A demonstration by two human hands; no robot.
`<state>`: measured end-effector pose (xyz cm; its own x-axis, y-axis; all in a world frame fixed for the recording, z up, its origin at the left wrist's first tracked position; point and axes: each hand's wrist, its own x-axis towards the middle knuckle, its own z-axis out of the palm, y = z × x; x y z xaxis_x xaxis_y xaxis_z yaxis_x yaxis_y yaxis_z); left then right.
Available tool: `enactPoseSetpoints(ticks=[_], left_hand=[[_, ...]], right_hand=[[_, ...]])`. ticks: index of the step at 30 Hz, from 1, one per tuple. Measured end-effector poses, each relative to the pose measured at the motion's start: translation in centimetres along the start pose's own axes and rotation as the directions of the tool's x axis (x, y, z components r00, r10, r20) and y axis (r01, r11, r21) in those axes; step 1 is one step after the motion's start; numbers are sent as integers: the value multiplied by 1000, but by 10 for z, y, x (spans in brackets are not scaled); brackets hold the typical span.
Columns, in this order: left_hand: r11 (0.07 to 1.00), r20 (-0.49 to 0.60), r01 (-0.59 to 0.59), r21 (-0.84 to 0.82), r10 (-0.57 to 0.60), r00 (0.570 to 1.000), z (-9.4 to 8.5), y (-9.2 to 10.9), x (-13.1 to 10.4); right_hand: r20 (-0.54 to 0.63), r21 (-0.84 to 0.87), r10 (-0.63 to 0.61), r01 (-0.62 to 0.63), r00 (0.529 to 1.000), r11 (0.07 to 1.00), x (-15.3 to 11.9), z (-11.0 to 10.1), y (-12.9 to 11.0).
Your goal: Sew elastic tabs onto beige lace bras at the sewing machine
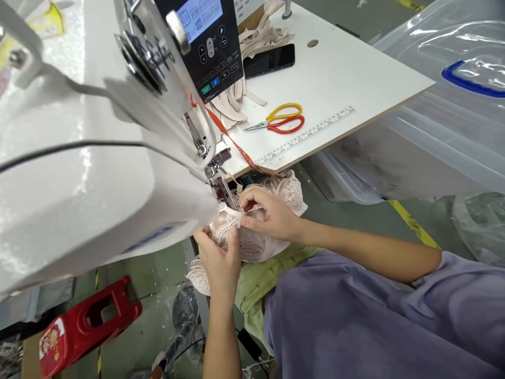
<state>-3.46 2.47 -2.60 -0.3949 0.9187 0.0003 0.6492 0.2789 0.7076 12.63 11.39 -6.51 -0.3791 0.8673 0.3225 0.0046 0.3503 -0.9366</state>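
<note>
1. At the working end of a white sewing machine (98,205), a pale lace garment (252,251) sat bunched against the metal sewing parts (228,193), beside the edge of the white table (347,68).
2. The left hand (219,263) gripped the garment's dotted border (225,225), thumb on top, most fingers hidden from view.
3. The right hand (272,213) pinched the same garment between thumb and fingers, just beside the metal.
4. The step in hand appeared to be lining up the border for stitching; the needle itself could not be made out.
5. The next move seemed to call for keeping that border flat and both hands clear of the metal.
6. Scissors (272,125) with red and yellow handles lay on the table near a dark phone (270,59), both untouched.
</note>
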Motion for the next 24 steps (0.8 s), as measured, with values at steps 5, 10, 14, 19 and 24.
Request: enactPoseSetpoints(ticks=[5, 10, 14, 19, 24], left_hand=[[990, -86, -28, 135, 39, 996, 1, 1, -2], [985, -105, -59, 161, 77, 992, 1, 2, -3], [991, -121, -85, 105, 97, 988, -2, 1, -5], [987, -83, -28, -158, 15, 996, -8, -3, -4], [889, 7, 116, -443, -126, 992, -16, -2, -1]], right_hand=[[11, 12, 15, -15, 1000, 1000, -5, -1, 0], [20, -2, 29, -29, 999, 1000, -9, -5, 1], [53, -43, 19, -17, 998, 999, -12, -10, 8], [159, -143, 48, -25, 986, 989, -21, -20, 22], [229, -154, 138, -104, 964, 983, -26, -29, 18]])
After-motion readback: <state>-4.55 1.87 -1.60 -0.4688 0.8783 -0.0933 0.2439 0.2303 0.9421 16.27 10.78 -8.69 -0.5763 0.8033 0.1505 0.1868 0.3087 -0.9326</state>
